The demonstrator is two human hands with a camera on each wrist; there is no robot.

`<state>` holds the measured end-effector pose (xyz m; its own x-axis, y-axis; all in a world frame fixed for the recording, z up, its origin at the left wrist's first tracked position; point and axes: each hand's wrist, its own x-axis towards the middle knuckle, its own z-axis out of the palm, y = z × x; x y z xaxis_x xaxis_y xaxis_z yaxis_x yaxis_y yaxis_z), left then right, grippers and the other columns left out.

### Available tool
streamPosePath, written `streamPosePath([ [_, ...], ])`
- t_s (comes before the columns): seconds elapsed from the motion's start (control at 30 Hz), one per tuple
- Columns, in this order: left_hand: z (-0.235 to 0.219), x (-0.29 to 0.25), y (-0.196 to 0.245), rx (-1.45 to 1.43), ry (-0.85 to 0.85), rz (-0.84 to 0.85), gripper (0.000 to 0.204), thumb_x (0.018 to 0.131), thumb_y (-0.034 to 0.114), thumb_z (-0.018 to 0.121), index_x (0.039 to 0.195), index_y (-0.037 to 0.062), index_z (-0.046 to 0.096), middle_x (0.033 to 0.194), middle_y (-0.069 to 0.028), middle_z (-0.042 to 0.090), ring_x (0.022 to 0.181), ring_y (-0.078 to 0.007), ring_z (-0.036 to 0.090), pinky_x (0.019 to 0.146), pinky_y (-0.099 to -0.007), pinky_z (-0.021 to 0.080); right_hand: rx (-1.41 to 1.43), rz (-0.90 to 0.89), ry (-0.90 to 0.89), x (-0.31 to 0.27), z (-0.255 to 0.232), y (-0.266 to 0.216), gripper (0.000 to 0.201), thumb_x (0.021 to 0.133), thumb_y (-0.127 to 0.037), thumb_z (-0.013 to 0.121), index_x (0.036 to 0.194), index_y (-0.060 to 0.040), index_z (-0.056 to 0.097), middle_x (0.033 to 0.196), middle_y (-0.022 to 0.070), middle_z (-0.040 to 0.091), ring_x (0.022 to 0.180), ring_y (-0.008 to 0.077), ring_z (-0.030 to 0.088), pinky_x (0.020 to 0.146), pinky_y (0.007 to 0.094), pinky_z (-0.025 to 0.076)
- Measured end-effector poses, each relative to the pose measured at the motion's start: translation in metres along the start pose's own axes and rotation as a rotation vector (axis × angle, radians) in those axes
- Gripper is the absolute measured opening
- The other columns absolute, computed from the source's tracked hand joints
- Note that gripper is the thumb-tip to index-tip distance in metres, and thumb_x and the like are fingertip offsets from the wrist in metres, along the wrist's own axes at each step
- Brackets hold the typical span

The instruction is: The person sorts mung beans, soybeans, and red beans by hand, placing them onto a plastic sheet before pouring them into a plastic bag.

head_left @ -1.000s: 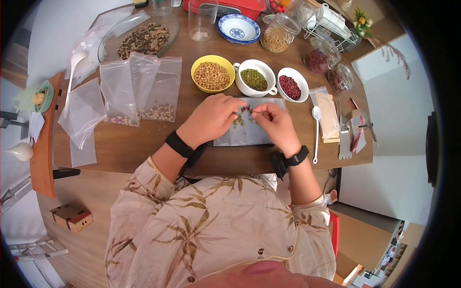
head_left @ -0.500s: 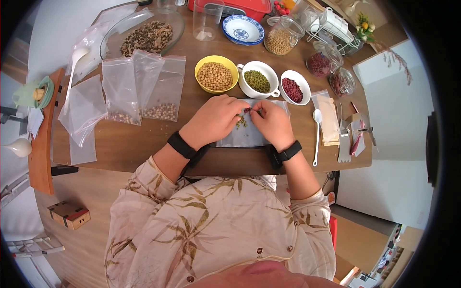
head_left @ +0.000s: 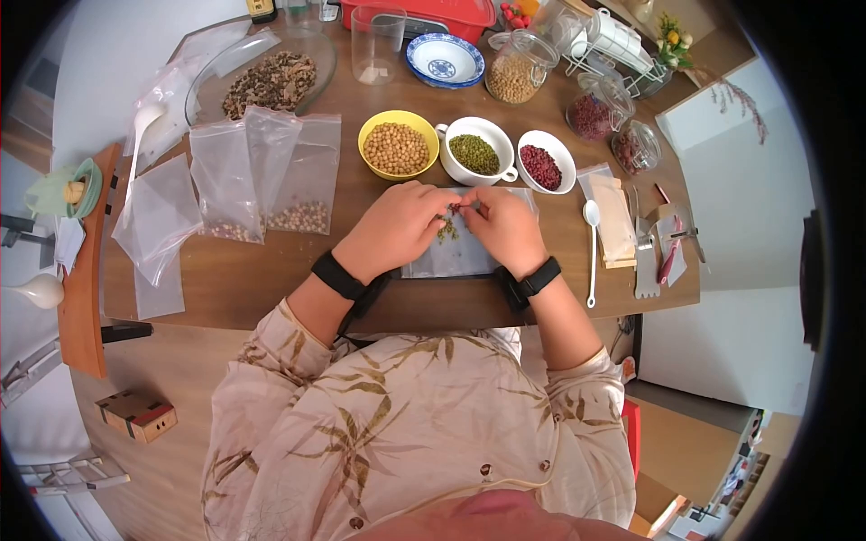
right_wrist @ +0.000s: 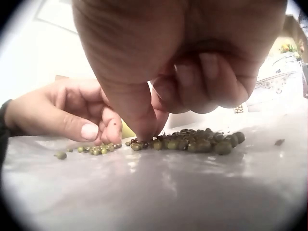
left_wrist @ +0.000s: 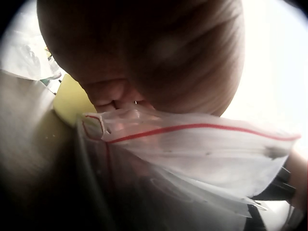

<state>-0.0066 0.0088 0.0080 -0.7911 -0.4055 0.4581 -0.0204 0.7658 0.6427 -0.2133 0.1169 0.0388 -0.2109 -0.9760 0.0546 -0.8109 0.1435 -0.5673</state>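
A clear zip bag (head_left: 451, 263) lies flat on the table in front of the person, its red-lined edge (left_wrist: 192, 126) close under the left hand in the left wrist view. Green mung beans (right_wrist: 192, 144) form a curved row on it, with a few dark red beans (right_wrist: 137, 141) at the row's end. My right hand (head_left: 507, 233) has its thumb and forefinger pinched together at these red beans, the other fingers curled in. Facing it, my left hand (head_left: 397, 225) rests on the bag with loosely bent fingers beside several green beans (right_wrist: 98, 150).
Behind the hands stand a yellow bowl (head_left: 374, 164) of chickpeas, a white two-handled bowl (head_left: 478, 177) of mung beans and a white bowl (head_left: 564, 178) of red beans. Filled zip bags (head_left: 311, 153) lie left. A white spoon (head_left: 592, 261) and glass jars (head_left: 532, 50) are right.
My right hand has moved left, bringing its fingertips close to the left hand's and over beans that showed before. The left hand stays nearly in place. The whole view shifts slightly with the head.
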Motion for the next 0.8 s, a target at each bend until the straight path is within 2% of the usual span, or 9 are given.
streamPosePath([
  [0.13,-0.001,0.0,0.004,0.022,0.019,0.014,0.037,0.092,0.002,0.075,0.128,0.008,0.069,0.106,-0.0097,0.075,0.103,-0.0341,0.071,0.093,-0.0482,0.055,0.026,0.044,-0.039,-0.002,0.004,0.009,0.013,0.1,-0.016,0.075,0.109,-0.0061,0.077,0.091,0.0141,0.076,0.08,0.0309,0.073,0.072,0.0426,0.056],
  [0.2,0.0,-0.001,0.001,0.023,0.011,0.007,0.039,0.092,0.002,0.075,0.131,0.0084,0.069,0.106,-0.0091,0.074,0.103,-0.034,0.07,0.093,-0.0476,0.055,0.578,0.017,-0.005,-0.005,0.013,0.033,0.015,0.107,-0.018,0.067,0.112,-0.0049,0.072,0.092,0.0047,0.072,0.076,0.0191,0.066,0.067,0.0334,0.051],
  [0.23,0.0,-0.002,0.0,0.025,0.002,0.0,0.041,0.093,0.002,0.075,0.133,0.0087,0.068,0.106,-0.0084,0.072,0.103,-0.0338,0.069,0.093,-0.0471,0.055,0.577,0.016,-0.011,-0.006,0.003,0.037,0.015,0.107,-0.018,0.067,0.112,-0.0049,0.072,0.092,0.0047,0.072,0.076,0.0191,0.066,0.067,0.0334,0.051],
  [0.3,0.001,-0.002,-0.002,0.019,0.012,0.005,0.041,0.093,0.002,0.074,0.133,0.0086,0.068,0.106,-0.0084,0.073,0.103,-0.0339,0.069,0.093,-0.047,0.055,1.497,0.287,-0.387,-0.008,-0.02,0.038,0.016,0.111,-0.02,0.06,0.118,-0.0058,0.066,0.095,-0.0016,0.065,0.077,0.0096,0.055,0.064,0.0251,0.042],
  [0.33,0.002,-0.002,-0.002,0.013,0.016,0.015,0.041,0.093,0.001,0.074,0.133,0.0084,0.068,0.106,-0.0085,0.073,0.103,-0.0339,0.07,0.093,-0.047,0.055,1.52,0.284,-0.372,-0.01,-0.019,0.035,0.017,0.112,-0.021,0.057,0.121,-0.0077,0.063,0.097,-0.0014,0.063,0.076,0.0083,0.053,0.062,0.024,0.038],
  [0.47,0.002,0.0,-0.001,0.013,0.016,0.02,0.041,0.094,0.001,0.073,0.134,0.008,0.069,0.107,-0.0096,0.073,0.103,-0.0344,0.07,0.092,-0.0476,0.055,1.449,0.357,-0.262,-0.01,-0.013,0.025,0.018,0.111,-0.02,0.061,0.12,-0.0056,0.067,0.094,-0.002,0.064,0.076,0.0095,0.055,0.064,0.0248,0.041],
  [0.53,0.002,0.0,-0.001,0.022,0.04,0.026,0.041,0.094,0.001,0.072,0.134,0.0065,0.068,0.11,-0.0125,0.072,0.103,-0.0362,0.07,0.093,-0.0486,0.055,0.637,0.058,-0.064,-0.007,0.003,0.025,0.019,0.106,-0.019,0.07,0.116,-0.0037,0.073,0.088,0.0035,0.07,0.074,0.0157,0.063,0.065,0.0308,0.048],
  [0.63,0.001,0.002,0.0,0.004,0.037,0.009,0.042,0.094,0.0,0.072,0.136,0.0057,0.068,0.112,-0.0153,0.071,0.104,-0.0384,0.069,0.093,-0.0499,0.055,0.176,0.055,0.003,-0.005,-0.001,0.003,0.019,0.1,-0.019,0.078,0.111,-0.0038,0.078,0.084,0.0131,0.074,0.074,0.0266,0.07,0.068,0.0403,0.054],
  [0.8,-0.005,0.004,0.005,-0.031,-0.007,-0.033,0.044,0.093,-0.001,0.072,0.136,0.0063,0.068,0.113,-0.0163,0.069,0.106,-0.04,0.069,0.093,-0.0505,0.055,0.077,0.019,-0.008,0.003,0.001,-0.004,0.019,0.098,-0.021,0.079,0.109,-0.0053,0.079,0.085,0.0184,0.074,0.078,0.036,0.072,0.071,0.0476,0.056],
])
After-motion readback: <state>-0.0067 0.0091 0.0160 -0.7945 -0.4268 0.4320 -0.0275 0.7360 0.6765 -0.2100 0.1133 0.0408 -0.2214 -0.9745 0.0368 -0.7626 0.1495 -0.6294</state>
